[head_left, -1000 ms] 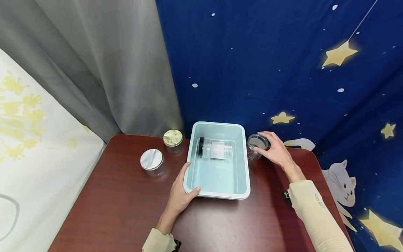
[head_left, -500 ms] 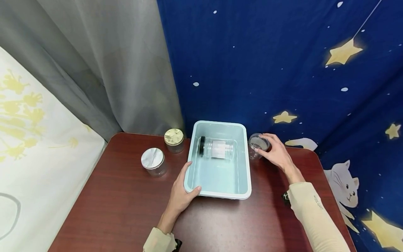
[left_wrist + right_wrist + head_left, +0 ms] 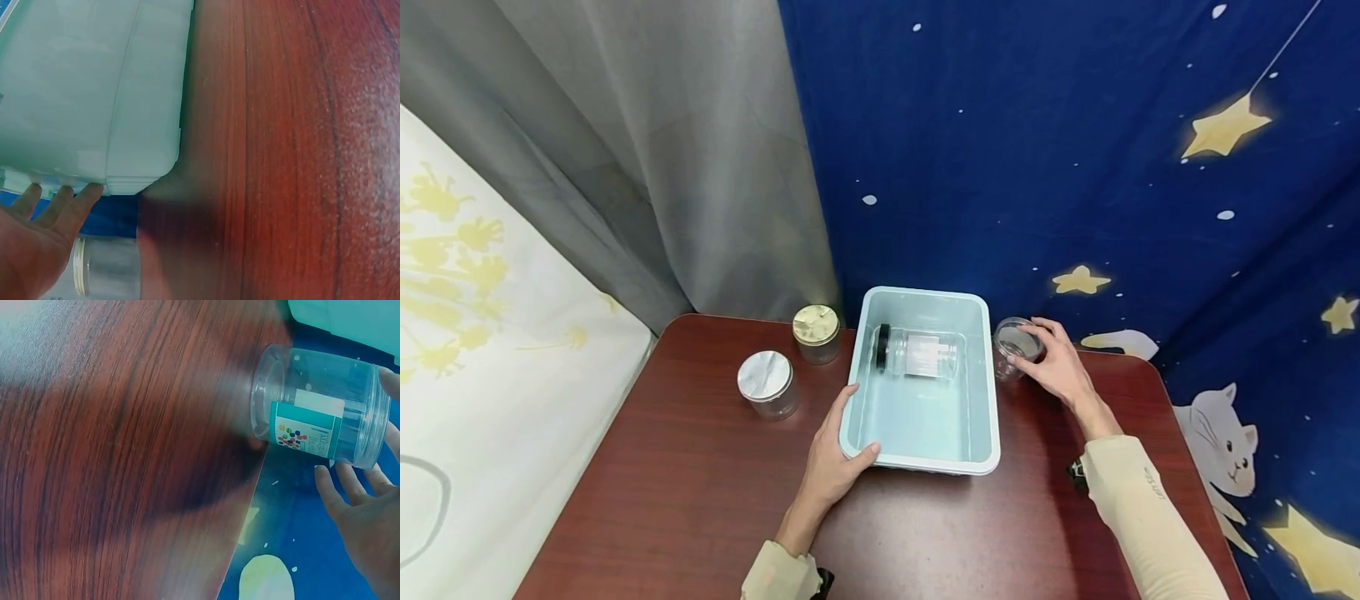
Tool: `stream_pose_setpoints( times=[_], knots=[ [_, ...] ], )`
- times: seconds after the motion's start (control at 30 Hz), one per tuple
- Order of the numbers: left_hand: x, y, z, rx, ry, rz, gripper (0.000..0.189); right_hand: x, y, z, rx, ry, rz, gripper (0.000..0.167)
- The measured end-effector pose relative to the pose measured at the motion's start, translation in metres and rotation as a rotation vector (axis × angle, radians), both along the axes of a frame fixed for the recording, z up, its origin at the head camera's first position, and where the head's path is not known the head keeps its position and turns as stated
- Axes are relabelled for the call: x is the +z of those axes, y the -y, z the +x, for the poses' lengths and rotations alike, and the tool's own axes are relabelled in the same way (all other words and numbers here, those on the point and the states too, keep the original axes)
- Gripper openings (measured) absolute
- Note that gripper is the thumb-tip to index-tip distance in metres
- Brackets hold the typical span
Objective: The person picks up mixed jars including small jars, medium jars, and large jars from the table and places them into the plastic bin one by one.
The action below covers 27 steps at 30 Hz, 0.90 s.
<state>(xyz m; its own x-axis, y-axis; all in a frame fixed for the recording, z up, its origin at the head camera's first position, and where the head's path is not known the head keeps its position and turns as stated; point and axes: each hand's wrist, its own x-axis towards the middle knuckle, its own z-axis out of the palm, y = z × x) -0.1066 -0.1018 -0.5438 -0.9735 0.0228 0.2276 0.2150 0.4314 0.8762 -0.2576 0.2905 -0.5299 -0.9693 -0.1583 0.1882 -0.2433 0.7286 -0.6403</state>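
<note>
A pale blue plastic tub [image 3: 917, 464] stands on the table, with a clear black-lidded jar [image 3: 921, 354] lying on its side inside. My left hand [image 3: 831, 467] rests against the tub's near left corner. Its straight fingertips touch the outer wall in the left wrist view, and the thumb lies at the near rim. Just right of the tub, a clear jar [image 3: 319, 403] with a printed label stands on the table. My right hand [image 3: 1056, 367] holds it round the top between thumb and fingers; the far fingertips are partly hidden.
Left of the tub stand a jar with a gold lid [image 3: 817, 333] and a jar with a marbled white lid [image 3: 767, 383]. Blue and grey curtains [image 3: 962, 167] hang behind the dark red wooden table [image 3: 715, 483].
The view has shifted slightly. My right hand stays at the clear jar with only a small move, and my left hand keeps its place at the tub.
</note>
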Motion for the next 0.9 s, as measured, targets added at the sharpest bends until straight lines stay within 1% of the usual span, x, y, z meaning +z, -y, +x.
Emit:
stream_pose_setpoints(
  times=[0.23, 0.53, 0.67, 0.73, 0.9],
  knots=[
    [0.002, -0.001, 0.000, -0.001, -0.002, 0.004, 0.090, -0.003, -0.002, 0.000, -0.012, 0.014, -0.009, 0.066],
    [0.003, -0.002, 0.001, 0.005, -0.011, -0.002, 0.090, -0.014, 0.000, 0.002, -0.030, -0.030, -0.131, 0.063],
    [0.002, -0.002, 0.001, 0.011, -0.022, -0.010, 0.091, -0.018, 0.001, 0.002, -0.036, -0.034, -0.163, 0.064],
    [0.001, -0.001, 0.001, 0.012, -0.027, -0.014, 0.091, -0.018, 0.002, 0.001, -0.043, -0.020, -0.171, 0.065],
    [0.001, -0.001, 0.001, 0.014, -0.014, -0.010, 0.091, -0.019, 0.002, 0.002, -0.060, 0.035, -0.180, 0.070]
  ],
)
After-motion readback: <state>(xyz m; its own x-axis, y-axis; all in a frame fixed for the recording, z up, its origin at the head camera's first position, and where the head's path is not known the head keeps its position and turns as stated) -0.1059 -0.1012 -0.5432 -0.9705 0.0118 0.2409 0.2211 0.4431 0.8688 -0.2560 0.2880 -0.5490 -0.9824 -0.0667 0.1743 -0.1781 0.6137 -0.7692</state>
